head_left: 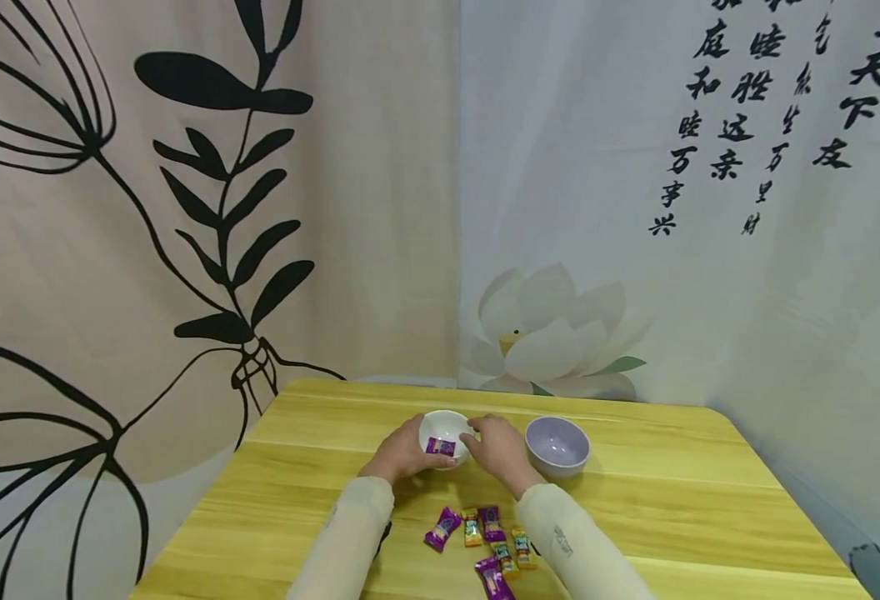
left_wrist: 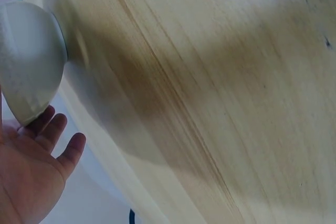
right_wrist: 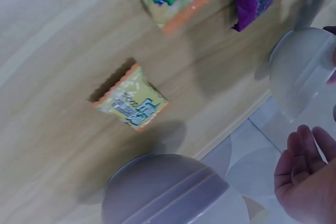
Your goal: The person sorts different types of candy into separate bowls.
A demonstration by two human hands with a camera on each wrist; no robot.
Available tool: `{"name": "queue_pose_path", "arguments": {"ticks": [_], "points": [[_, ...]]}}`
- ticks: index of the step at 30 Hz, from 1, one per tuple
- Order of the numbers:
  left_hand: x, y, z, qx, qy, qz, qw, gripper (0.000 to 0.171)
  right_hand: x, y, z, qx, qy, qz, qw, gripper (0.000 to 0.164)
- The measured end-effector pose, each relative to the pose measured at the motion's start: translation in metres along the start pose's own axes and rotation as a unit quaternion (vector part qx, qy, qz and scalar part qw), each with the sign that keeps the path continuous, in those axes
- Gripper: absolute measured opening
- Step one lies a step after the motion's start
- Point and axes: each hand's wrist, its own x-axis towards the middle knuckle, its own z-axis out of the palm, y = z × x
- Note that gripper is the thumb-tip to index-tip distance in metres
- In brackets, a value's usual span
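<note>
One round white bowl (head_left: 444,422) and one round lavender bowl (head_left: 557,444) are standing; three shiny purple packets (head_left: 442,529) and three yellow-orange packets (head_left: 472,528) are lying outside; a fourth purple packet (head_left: 440,447) is resting inside the white one.

left wrist: white bowl (left_wrist: 32,59), left hand (left_wrist: 29,179) cut off | head: packet lettering (head_left: 443,530) too small
</note>
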Motion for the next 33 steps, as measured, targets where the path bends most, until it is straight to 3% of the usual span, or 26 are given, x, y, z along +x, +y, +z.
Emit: {"name": "queue_pose_path", "arguments": {"ticks": [8,14,25,33], "points": [[-0.004,0.002,-0.006,-0.002,0.001,0.0,1.0,0.092,-0.01,0.004,0.003,0.033,0.008,-0.001,0.999,0.032],[-0.006,0.003,-0.007,-0.001,-0.002,-0.008,1.0,0.092,-0.029,0.011,0.004,0.064,0.015,-0.021,0.998,0.032],[-0.004,-0.003,-0.005,0.014,0.0,-0.021,0.9997,0.095,-0.077,0.012,-0.01,0.085,-0.058,-0.035,0.994,0.036],[-0.003,-0.004,-0.005,0.02,-0.002,-0.022,0.9995,0.097,-0.12,0.012,-0.015,0.076,-0.081,-0.074,0.991,0.034]]}}
